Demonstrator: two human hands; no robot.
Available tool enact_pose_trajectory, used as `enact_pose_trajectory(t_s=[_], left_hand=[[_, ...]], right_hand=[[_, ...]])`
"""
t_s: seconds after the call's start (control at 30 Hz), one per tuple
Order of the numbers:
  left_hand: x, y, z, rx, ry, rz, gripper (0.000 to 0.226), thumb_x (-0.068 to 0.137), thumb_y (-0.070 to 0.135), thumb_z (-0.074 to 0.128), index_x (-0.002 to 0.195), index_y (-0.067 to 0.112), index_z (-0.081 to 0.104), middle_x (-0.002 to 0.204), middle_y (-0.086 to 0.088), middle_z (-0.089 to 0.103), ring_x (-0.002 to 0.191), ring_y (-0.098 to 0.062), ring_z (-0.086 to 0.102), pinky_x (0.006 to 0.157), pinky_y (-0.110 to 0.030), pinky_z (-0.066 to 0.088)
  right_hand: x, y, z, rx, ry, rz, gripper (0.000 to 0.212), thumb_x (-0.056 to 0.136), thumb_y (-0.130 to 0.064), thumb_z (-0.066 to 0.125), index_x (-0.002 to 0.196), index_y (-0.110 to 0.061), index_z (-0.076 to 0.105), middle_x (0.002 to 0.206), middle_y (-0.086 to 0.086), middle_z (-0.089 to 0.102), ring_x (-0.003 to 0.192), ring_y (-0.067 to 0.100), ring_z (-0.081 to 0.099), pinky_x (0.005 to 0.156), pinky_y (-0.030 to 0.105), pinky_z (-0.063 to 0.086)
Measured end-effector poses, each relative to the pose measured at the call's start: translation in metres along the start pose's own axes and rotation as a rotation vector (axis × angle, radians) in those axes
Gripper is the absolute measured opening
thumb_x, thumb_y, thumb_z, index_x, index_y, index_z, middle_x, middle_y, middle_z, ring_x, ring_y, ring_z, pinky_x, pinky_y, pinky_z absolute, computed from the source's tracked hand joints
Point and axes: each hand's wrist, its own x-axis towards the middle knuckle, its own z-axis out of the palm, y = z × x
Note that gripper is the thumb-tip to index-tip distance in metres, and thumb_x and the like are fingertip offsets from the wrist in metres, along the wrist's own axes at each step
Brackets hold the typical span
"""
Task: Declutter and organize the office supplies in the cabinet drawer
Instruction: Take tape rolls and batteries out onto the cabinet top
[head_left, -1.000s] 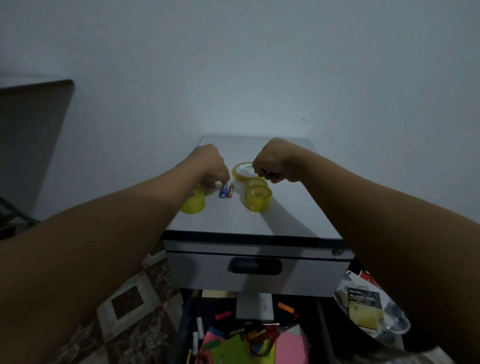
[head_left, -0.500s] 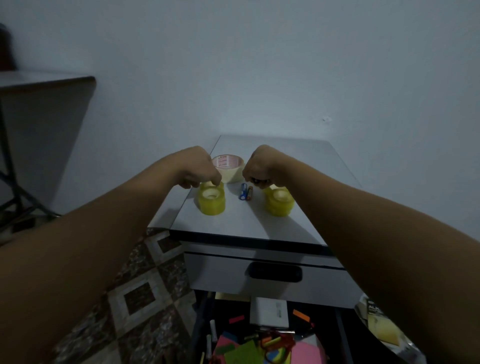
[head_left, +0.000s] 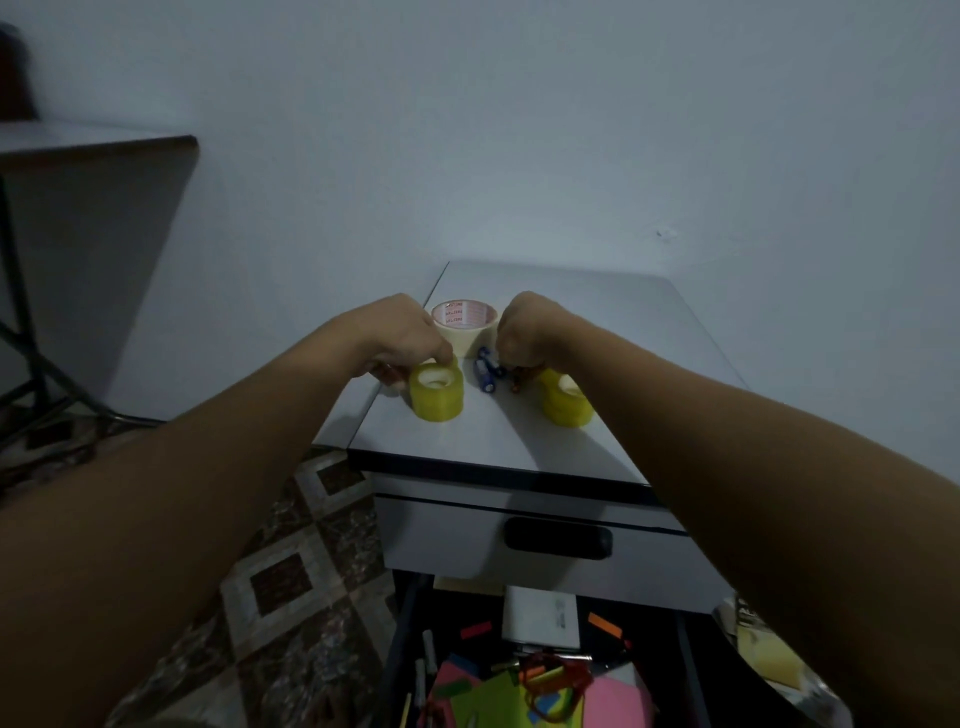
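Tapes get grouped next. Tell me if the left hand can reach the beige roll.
Probably yes: the left hand sits right beside the beige roll with nothing between them, though its fingers now hold the yellow roll.

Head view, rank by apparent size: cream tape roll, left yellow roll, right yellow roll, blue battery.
1. cream tape roll, slightly wider, though farther.
2. left yellow roll, right yellow roll: alike; right partly hidden.
3. blue battery.
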Motion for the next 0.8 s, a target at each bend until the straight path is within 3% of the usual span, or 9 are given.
enact_pose_trajectory(t_s=[0.07,0.17,0.27,0.37,0.43,0.57,0.7,0.8], left_hand=[[-0.001,0.0,0.001,-0.008,0.028,0.003,0.025,0.09,0.02,0.069,0.11,0.005,0.068,0.094,-0.017,0.069,0.072,-0.028,0.066,0.062,-0.034,0.056],[-0.004,0.002,0.002,-0.006,0.089,0.014,0.027,0.092,0.024,0.066,0.112,0.006,0.067,0.095,-0.013,0.067,0.079,-0.026,0.066,0.061,-0.032,0.054],[-0.007,0.005,0.002,0.007,0.141,0.048,0.026,0.093,0.025,0.065,0.111,0.007,0.067,0.101,-0.013,0.067,0.089,-0.028,0.067,0.064,-0.032,0.054],[-0.014,0.009,0.002,0.017,0.209,0.09,0.021,0.091,0.026,0.067,0.103,0.009,0.069,0.101,-0.012,0.067,0.09,-0.029,0.067,0.063,-0.031,0.052],[-0.022,0.013,0.002,0.025,0.26,0.122,0.019,0.09,0.028,0.067,0.099,0.012,0.07,0.098,-0.01,0.067,0.082,-0.026,0.064,0.061,-0.028,0.05],[-0.044,0.021,0.007,0.004,0.334,0.195,0.013,0.089,0.027,0.068,0.092,0.015,0.072,0.098,-0.003,0.068,0.086,-0.02,0.062,0.068,-0.028,0.047],[-0.074,0.026,0.023,0.038,0.276,0.242,0.013,0.086,0.026,0.067,0.079,0.017,0.072,0.084,-0.002,0.071,0.08,-0.023,0.068,0.072,-0.037,0.055],[-0.092,0.02,0.04,0.049,0.216,0.232,0.018,0.088,0.03,0.067,0.076,0.017,0.071,0.082,0.002,0.069,0.078,-0.018,0.066,0.075,-0.034,0.054]], right_hand=[[0.0,0.001,-0.002,0.058,-0.002,0.008,0.006,0.088,-0.008,0.061,0.088,-0.002,0.062,0.079,0.008,0.06,0.068,0.022,0.061,0.057,0.027,0.05],[-0.002,0.004,-0.006,0.209,0.018,0.03,0.011,0.086,0.001,0.056,0.09,0.005,0.065,0.088,0.017,0.068,0.078,0.031,0.071,0.069,0.038,0.062],[-0.006,0.01,-0.012,0.252,0.047,0.005,0.013,0.088,-0.001,0.053,0.093,0.002,0.065,0.103,0.017,0.071,0.088,0.03,0.071,0.074,0.035,0.061],[-0.015,0.016,-0.02,0.344,0.123,0.015,0.027,0.085,0.0,0.055,0.109,0.008,0.066,0.105,0.022,0.071,0.092,0.034,0.071,0.08,0.048,0.06],[-0.026,0.02,-0.027,0.412,0.166,0.016,0.028,0.083,0.003,0.053,0.106,0.011,0.066,0.101,0.028,0.07,0.088,0.034,0.072,0.076,0.055,0.059],[-0.058,0.028,-0.037,0.533,0.238,-0.031,0.015,0.086,0.0,0.052,0.086,0.0,0.067,0.082,0.02,0.072,0.075,0.033,0.073,0.066,0.042,0.063],[-0.095,0.039,-0.032,0.575,0.215,-0.055,0.015,0.091,-0.006,0.053,0.088,-0.002,0.067,0.078,0.013,0.073,0.061,0.022,0.069,0.057,0.032,0.06],[-0.122,0.05,-0.016,0.578,0.189,-0.064,0.016,0.091,-0.009,0.056,0.084,-0.003,0.068,0.073,0.009,0.073,0.057,0.017,0.066,0.051,0.025,0.056]])
